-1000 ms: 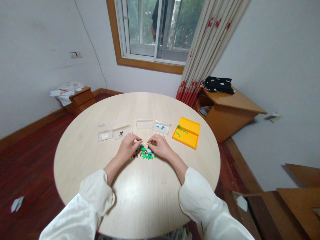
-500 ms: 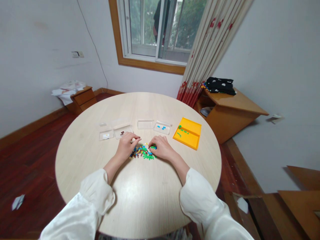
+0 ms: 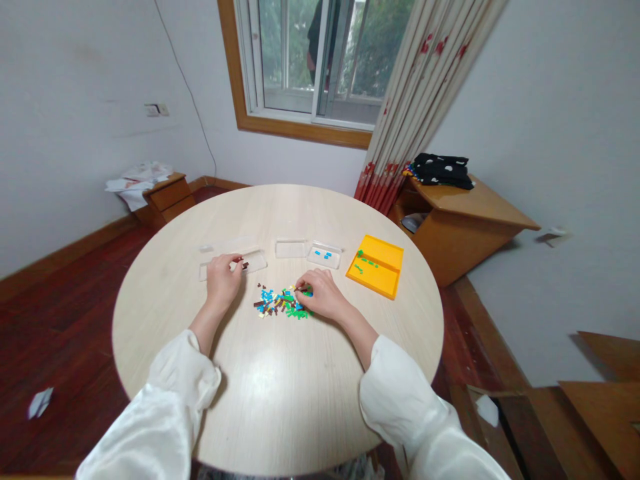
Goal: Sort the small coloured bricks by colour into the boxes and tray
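My left hand point(image 3: 223, 280) is over the clear box on the left, its thumb and forefinger pinching a small brown building brick point(image 3: 241, 259). Beneath its fingers, a few brown bricks point(image 3: 245, 265) lie in the clear box point(image 3: 260, 261). At the far side of the loose heap of building bricks point(image 3: 275, 301), which mixes blue, green, brown, yellow and cream, my right hand point(image 3: 324, 293) is closed with its fingertips on a brown brick point(image 3: 301, 289). Its fingers hide part of the green bricks point(image 3: 299, 313).
An empty-looking clear box point(image 3: 291, 249) stands beyond the heap, beside another clear box point(image 3: 338, 259) holding a few blue bricks point(image 3: 317, 253). To the right, a yellow case point(image 3: 383, 283) contains green bricks point(image 3: 370, 263). All rest on a round wooden table point(image 3: 280, 387).
My left hand has moved left and away from me, from the heap to the clear box with brown bricks. My right hand has stayed almost still at the heap.
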Demonstrator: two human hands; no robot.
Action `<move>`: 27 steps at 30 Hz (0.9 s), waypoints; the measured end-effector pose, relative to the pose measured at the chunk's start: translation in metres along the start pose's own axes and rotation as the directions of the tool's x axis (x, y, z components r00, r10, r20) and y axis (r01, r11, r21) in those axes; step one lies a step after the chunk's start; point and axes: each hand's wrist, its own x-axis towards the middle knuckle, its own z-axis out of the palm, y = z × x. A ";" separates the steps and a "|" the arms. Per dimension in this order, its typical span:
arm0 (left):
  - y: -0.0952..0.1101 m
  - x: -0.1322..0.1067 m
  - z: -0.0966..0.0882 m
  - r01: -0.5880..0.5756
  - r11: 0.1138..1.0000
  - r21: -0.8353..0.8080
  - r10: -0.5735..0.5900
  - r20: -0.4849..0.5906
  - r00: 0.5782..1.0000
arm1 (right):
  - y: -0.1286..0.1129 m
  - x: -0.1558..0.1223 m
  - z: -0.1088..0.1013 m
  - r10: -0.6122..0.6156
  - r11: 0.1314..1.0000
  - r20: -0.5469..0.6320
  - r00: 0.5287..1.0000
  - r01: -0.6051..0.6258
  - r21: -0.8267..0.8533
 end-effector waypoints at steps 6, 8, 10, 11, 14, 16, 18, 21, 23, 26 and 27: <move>-0.003 0.001 0.000 0.030 0.999 -0.021 -0.030 0.015 0.999 | -0.002 0.002 -0.001 0.012 0.997 -0.092 0.996 -0.005 0.075; 0.003 -0.001 -0.001 0.025 0.997 -0.067 -0.024 0.012 1.000 | -0.002 0.002 -0.001 0.008 0.995 -0.120 0.993 0.004 0.097; 0.013 -0.004 -0.001 0.019 0.992 -0.126 -0.016 0.030 0.999 | -0.003 0.002 0.000 0.000 0.993 -0.141 0.990 0.017 0.115; 0.019 -0.006 0.000 0.019 0.985 -0.169 -0.009 0.058 0.998 | -0.003 0.002 0.000 -0.006 0.992 -0.147 0.989 0.024 0.122; 0.040 -0.016 0.001 0.039 0.949 -0.314 0.027 0.205 0.978 | -0.005 0.002 -0.001 -0.031 0.990 -0.160 0.987 0.053 0.134; 0.053 -0.022 0.002 0.057 0.918 -0.391 0.067 0.297 0.953 | -0.006 0.001 -0.002 -0.057 0.988 -0.160 0.985 0.079 0.134; 0.062 -0.026 0.003 0.076 0.882 -0.466 0.115 0.367 0.923 | -0.009 0.001 -0.002 -0.084 0.987 -0.157 0.984 0.104 0.123; 0.069 -0.030 0.003 0.145 0.825 -0.546 0.158 0.469 0.869 | -0.012 0.001 -0.003 -0.110 0.987 -0.146 0.983 0.125 0.097; 0.069 -0.030 0.003 0.199 0.794 -0.575 0.170 0.524 0.834 | -0.013 0.001 -0.004 -0.118 0.988 -0.132 0.984 0.130 0.086; 0.068 -0.031 0.005 0.254 0.755 -0.605 0.176 0.559 0.810 | -0.014 0.001 -0.003 -0.131 0.986 -0.124 0.984 0.142 0.085; 0.067 -0.031 0.006 0.262 0.748 -0.610 0.173 0.560 0.810 | -0.013 0.001 -0.003 -0.136 0.985 -0.131 0.982 0.149 0.090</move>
